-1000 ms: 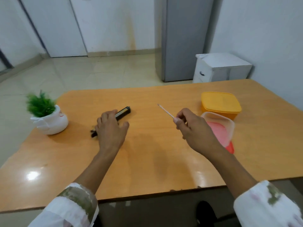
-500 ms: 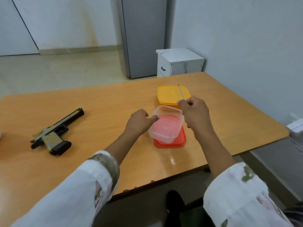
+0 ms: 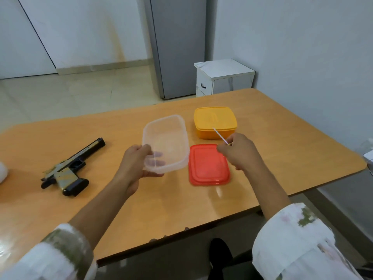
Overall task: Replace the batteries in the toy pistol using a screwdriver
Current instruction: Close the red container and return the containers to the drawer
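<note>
The toy pistol (image 3: 69, 167), black and tan, lies on its side on the wooden table (image 3: 282, 142) at the left, apart from both hands. My left hand (image 3: 136, 162) grips the near edge of a clear plastic container (image 3: 164, 142) and holds it lifted and tilted above the table. My right hand (image 3: 239, 151) pinches a thin screwdriver (image 3: 220, 135) whose shaft points up and away. It hovers over the far right corner of a red lid (image 3: 207, 165) lying flat on the table.
A closed yellow container (image 3: 215, 120) stands behind the red lid. A white object (image 3: 2, 171) shows at the left edge. Beyond the table are a white cabinet (image 3: 224, 77) and a grey fridge (image 3: 177, 45). The table's right edge lies near the wall.
My left hand left the pistol, reached right and lifted the clear container off the red lid, moving it left. My view swung right. My right hand kept the screwdriver.
</note>
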